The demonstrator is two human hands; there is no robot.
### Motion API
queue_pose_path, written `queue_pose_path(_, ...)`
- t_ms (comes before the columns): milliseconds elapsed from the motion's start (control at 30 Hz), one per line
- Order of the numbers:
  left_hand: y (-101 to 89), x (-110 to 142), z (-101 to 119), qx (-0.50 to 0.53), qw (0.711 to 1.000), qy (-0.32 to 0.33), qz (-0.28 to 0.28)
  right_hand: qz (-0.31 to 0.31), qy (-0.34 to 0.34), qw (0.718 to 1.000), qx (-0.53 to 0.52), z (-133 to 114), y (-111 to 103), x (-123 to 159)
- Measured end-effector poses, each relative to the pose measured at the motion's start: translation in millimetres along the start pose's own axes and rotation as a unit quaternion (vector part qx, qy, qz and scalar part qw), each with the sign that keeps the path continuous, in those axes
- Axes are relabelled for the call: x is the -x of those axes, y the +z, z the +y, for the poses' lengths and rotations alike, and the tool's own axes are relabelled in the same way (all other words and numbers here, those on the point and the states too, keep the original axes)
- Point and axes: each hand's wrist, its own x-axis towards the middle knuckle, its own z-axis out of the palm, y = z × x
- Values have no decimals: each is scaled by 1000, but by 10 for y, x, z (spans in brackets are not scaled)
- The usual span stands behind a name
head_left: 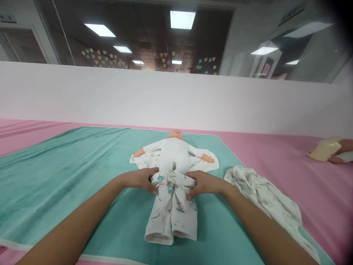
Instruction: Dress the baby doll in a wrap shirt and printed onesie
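L hand point(143, 179) & R hand point(202, 182) pinch 1 pr printed pants point(171, 206) at waist, 6 o'clock of 1 doll point(174, 154); 1 crumpled cloth point(266, 195) at 4 o'clock on teal blanket point(91, 191).

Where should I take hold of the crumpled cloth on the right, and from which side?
Probably by the bunched folds at the far end of the crumpled cloth, pinched from above with the right hand: the ridges there look raised, while the near end trails flatter across the teal sheet's edge.

White wall point(165, 95), hearts point(111, 56) — pastel, lit panels point(182, 20)
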Motion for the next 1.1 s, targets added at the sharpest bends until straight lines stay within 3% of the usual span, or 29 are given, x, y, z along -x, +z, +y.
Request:
queue_pose_path(100, 44, -18, 37, 3, 999, 4, -41, -11, -2, 1000, -6, -49, 43, 9)
queue_pose_path(300, 76, -44, 8, 12, 998, 25, -49, 13, -26, 1000, 5, 2, 92, -9)
queue_pose_path(400, 85, -35, 3, 49, 998, 30, -37, 76, -65, 994, 38, 28, 100, -39)
queue_pose_path(500, 100, -34, 14, 74, 997, 26, 13, 167, -100, 979, 54, 19, 119, -70)
queue_pose_path(633, 108, -42, 48, 109, 992, 34, 45, 210, -77, 974, 38, -12, 173, -95)
queue_pose_path(800, 86, -28, 98, 123, 992, 38, 11, 154, -61, 986, -2, 19, 202, -97)
queue_pose_path(1000, 48, -2, 118, 110, 988, 21, -104, 60, -45, 996, -45, 66, 120, -80)
queue_pose_path(1100, 42, 35, 177, 78, 989, 12, -126, 41, -33, 998, -46, -26, 92, -36)
